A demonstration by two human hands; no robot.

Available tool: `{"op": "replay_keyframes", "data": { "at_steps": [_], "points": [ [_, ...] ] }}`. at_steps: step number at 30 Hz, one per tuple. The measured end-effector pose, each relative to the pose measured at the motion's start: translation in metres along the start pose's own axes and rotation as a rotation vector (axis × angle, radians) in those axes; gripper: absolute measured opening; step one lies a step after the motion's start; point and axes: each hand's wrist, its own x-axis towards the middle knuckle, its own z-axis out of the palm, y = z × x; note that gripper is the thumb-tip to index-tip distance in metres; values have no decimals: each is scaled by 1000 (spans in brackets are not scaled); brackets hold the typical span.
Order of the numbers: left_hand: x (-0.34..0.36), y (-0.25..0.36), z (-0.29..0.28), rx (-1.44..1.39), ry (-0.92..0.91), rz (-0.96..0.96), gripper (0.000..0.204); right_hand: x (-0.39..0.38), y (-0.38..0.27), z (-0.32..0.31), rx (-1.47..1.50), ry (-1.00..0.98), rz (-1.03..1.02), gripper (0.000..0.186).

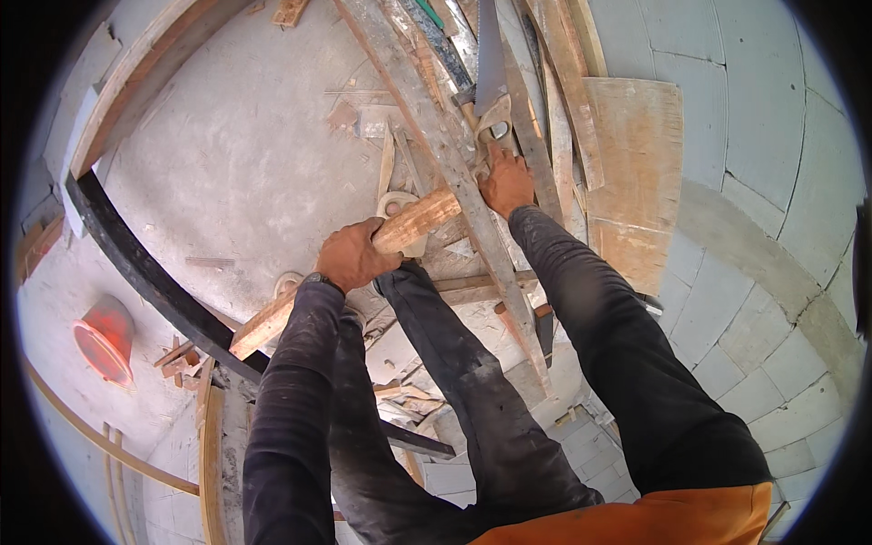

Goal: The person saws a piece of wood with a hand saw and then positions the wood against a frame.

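My left hand (354,256) is wrapped over a short, thick wooden timber (413,222), holding it across my legs at knee height. The timber slants from lower left to upper right, and its upper end meets a long, stained plank (445,150). To the right of that plank, my right hand (507,182) has its fingers closed at the wooden handle of a handsaw (491,59). The saw's grey blade points away from me, among loose boards. Part of its handle is hidden by my fingers.
Several long boards (559,68) lie at the far side, beside a plywood sheet (636,173) against the grey block wall (763,100). A black curved-looking bar (150,263) runs along the left. Beyond it stands a red bucket (104,341). Wood scraps (413,404) litter the floor.
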Motion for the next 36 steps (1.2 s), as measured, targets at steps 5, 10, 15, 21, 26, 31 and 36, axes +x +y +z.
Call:
{"op": "replay_keyframes", "data": {
  "at_steps": [5, 10, 15, 21, 26, 31, 36],
  "points": [
    [-15, 8, -13, 138, 49, -57, 94, -24, -26, -33, 61, -39, -17, 64],
    [-91, 68, 14, 131, 501, 184, 99, -152, -64, -58, 330, 282, -71, 63],
    [-237, 161, 18, -16, 225, 469, 72, -321, -174, -41, 1648, -301, 679, 63],
    [-373, -80, -43, 578, 4, -42, 55, -462, -227, -232, 1764, -767, -181, 81],
    [-511, -77, -154, 261, -102, -247, 53, -550, -140, -198, 1212, 66, 230, 66],
    [-567, -94, -196, 621, -255, -4, 36, -697, -20, -68, 893, -221, 823, 83],
    [-540, -49, -206, 16, -97, -455, 65, -716, 8, -57, 970, -261, 875, 89]
  ]
}}
